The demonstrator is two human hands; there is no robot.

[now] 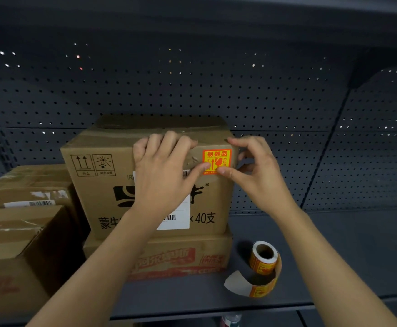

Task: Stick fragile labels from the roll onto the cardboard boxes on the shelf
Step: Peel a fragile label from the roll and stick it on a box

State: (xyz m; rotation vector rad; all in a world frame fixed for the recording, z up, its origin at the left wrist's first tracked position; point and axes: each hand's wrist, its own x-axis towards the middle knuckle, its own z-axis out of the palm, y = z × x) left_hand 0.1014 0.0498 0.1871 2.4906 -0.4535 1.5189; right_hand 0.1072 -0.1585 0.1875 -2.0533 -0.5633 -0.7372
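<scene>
From the head camera, a square orange-and-yellow fragile label (pixel 217 161) sits on the upper right corner of the front face of a brown printed cardboard box (pixel 145 185), which is stacked on a flatter brown box with red printing (pixel 169 258) on the dark grey metal shelf (pixel 334 251). The left hand (pixel 166 168) lies over the box's top front edge, fingers draped on the top and the thumb tip pressing the label's lower left part. The right hand (pixel 261 171) is at the box's right corner, its index fingertip on the label's lower edge, thumb and other fingers curled loosely. Neither hand's grip is closed on anything; both press flat with fingertips.

The small roll of orange labels on a white paper core (pixel 263 256) stands on the shelf just right of the lower box, a strip of backing paper with more labels curling out toward the front. More taped brown boxes (pixel 15 232) stand at the left, apparently without an orange label.

The label looks thin, light and limp, its adhesive likely to grab at first touch, so rubbing outward from the middle should smooth it. The next one is best peeled by a corner off the backing, the roll held lightly by its core.
</scene>
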